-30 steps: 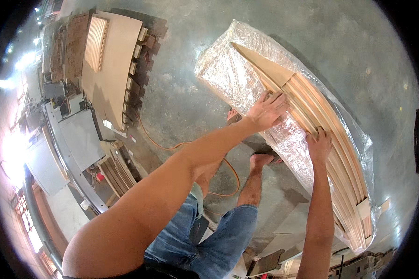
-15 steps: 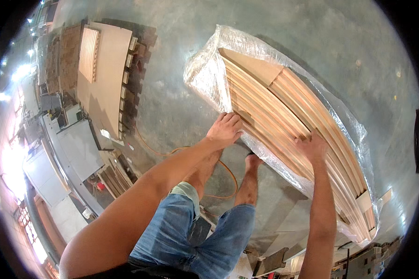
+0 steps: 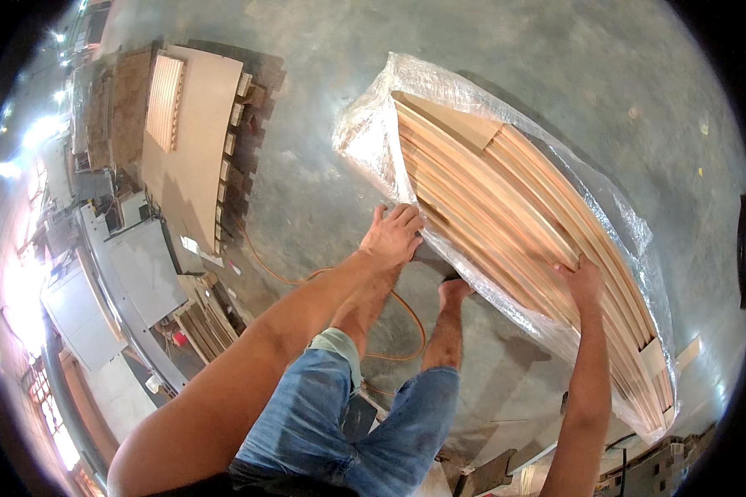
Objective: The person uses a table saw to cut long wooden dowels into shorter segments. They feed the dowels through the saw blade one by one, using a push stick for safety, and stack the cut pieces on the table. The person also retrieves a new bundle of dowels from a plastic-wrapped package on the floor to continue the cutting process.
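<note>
A stack of long wooden strips (image 3: 481,211) lies on the floor in front of me, partly wrapped in clear plastic film (image 3: 365,132). My left hand (image 3: 392,236) is at the stack's near left edge, its fingers curled over the film there. Farther right, my right hand (image 3: 584,283) grips a strip near the middle of the stack, thumb pointing left. Its fingertips are partly hidden among the strips. A flat brown sheet (image 3: 456,120) shows at the stack's far end, and a small board piece (image 3: 652,358) lies across its near right end.
On the left a pallet bears a large pale board (image 3: 191,141) with a bundle of strips (image 3: 165,101) on top. An orange hose (image 3: 410,311) runs over the floor by my feet. Grey machinery (image 3: 145,269) stands at the left; scrap boards (image 3: 207,311) lie beside it.
My right hand has moved right and slightly down along the stack, and the strip by it has shifted the same way. My left hand has stayed near the film's edge.
</note>
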Demonstrator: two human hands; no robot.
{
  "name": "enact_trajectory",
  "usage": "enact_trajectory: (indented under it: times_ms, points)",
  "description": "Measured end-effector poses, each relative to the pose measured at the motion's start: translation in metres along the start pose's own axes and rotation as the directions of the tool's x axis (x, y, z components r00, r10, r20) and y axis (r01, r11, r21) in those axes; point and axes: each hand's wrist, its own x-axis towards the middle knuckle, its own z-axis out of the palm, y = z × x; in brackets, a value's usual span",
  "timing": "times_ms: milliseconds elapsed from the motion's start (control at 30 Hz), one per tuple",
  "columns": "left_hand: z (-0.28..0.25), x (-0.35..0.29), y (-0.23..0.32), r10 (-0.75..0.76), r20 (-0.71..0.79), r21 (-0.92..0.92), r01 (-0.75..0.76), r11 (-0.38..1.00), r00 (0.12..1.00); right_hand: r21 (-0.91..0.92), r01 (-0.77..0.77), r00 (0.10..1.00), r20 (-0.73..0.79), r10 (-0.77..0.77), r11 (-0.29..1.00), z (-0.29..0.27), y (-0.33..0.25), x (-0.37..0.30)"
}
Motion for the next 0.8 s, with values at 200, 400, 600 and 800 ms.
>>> enact_trajectory:
  times_ms: [200,400,600,800]
  points:
    - [-0.011,-0.013,-0.003,-0.090,0.031,0.031,0.089,0.996,0.996,-0.041,-0.024,1.000,0.006,0.024,0.999,-0.024,-0.001,-0.011]
    - [-0.046,-0.023,0.015,-0.064,0.077,0.075,0.059,0.995,0.995,-0.093,-0.099,0.993,-0.077,0.092,0.991,-0.001,0.021,-0.025]
    - [-0.065,-0.025,0.028,-0.077,-0.005,-0.100,0.076,0.992,0.997,0.000,-0.192,0.981,0.023,0.192,0.981,-0.057,0.006,-0.036]
    - [-0.107,-0.063,0.074,-0.285,0.158,-0.964,0.210,0.165,0.946,0.266,0.151,0.989,-0.040,-0.146,0.952,-0.090,-0.135,-0.134]
